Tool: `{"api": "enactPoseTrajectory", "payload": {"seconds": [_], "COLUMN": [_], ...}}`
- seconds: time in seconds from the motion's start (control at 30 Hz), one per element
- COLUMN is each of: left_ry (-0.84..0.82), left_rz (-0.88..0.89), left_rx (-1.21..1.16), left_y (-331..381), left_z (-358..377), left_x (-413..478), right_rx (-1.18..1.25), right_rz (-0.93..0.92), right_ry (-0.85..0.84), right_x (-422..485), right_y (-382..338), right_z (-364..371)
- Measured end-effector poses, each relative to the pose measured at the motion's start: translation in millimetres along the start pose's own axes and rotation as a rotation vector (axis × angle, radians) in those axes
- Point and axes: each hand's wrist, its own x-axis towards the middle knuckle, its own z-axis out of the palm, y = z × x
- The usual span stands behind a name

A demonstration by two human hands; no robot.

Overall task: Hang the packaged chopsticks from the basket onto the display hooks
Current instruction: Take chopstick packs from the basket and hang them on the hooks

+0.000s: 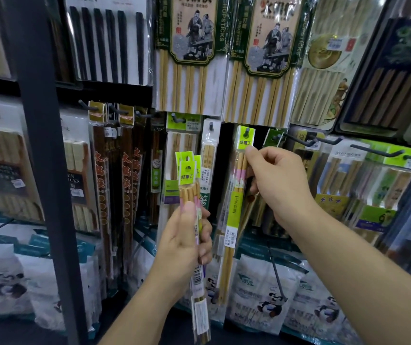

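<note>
right hand (276, 185): fingers pinch a pack (231, 207) just under its green header, whose hole seems to sit on a hook (246, 132).
left hand (184, 235): fingers curl round a bundle (188, 175) of spare packs, upright and apart from the rack.
task's thing: one pack at the hook, the rest in the left hand; the basket is not in view.
risk, hook: if the hole rides only the hook's tip, letting go could send the pack sliding off onto the bags (261, 287) below.
risk, bundle: several slim sleeves share one grip, so a slack hold could let one slip down and out.
risk, neighbours: the next pack (209, 150) hangs just beside, and a careless pull-back could knock it askew.
sleeves: each clear sleeve holds pale chopsticks, with pink bands near the top.
bags: panda print outside; what is inside cannot be told.
</note>
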Motion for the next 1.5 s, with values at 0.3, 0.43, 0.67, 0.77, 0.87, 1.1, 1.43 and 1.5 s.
{"api": "enactPoseTrajectory", "payload": {"seconds": [0.3,0.43,0.67,0.77,0.87,1.1,1.43,1.5], "left_ry": [-0.021,-0.028,-0.011,0.004,0.036,0.083,0.062,0.046], "left_rz": [0.007,0.004,-0.008,-0.012,0.014,0.071,0.069,0.066], "left_rx": [-0.028,0.021,0.047,0.006,0.056,0.183,0.218,0.185], "left_y": [5.1,3.7,4.5,4.5,4.0,0.9,0.1,-0.1], "left_z": [3.7,5.4,7.8,6.2,4.9,-1.9,-3.3,-2.3], "left_x": [-2.5,-4.4,-5.6,-6.9,-5.5,-0.9,-1.5,-1.0], "right_rx": [-0.047,-0.022,0.03,0.143,0.185,0.137,0.001,-0.036], "right_rz": [-0.081,-0.076,-0.074,-0.021,0.006,0.024,-0.043,-0.056], "right_ry": [-0.096,-0.348,-0.335,-0.232,-0.109,-0.037,-0.002,0.017], "right_x": [-25.5,-40.9,-41.9,-32.4,-17.2,-0.7,5.7,6.1], "right_y": [2.4,-3.7,-0.8,-5.7,-15.0,-18.3,-11.9,-9.5], "right_z": [-2.0,6.9,10.2,6.9,1.0,-2.9,-0.3,0.3]}}
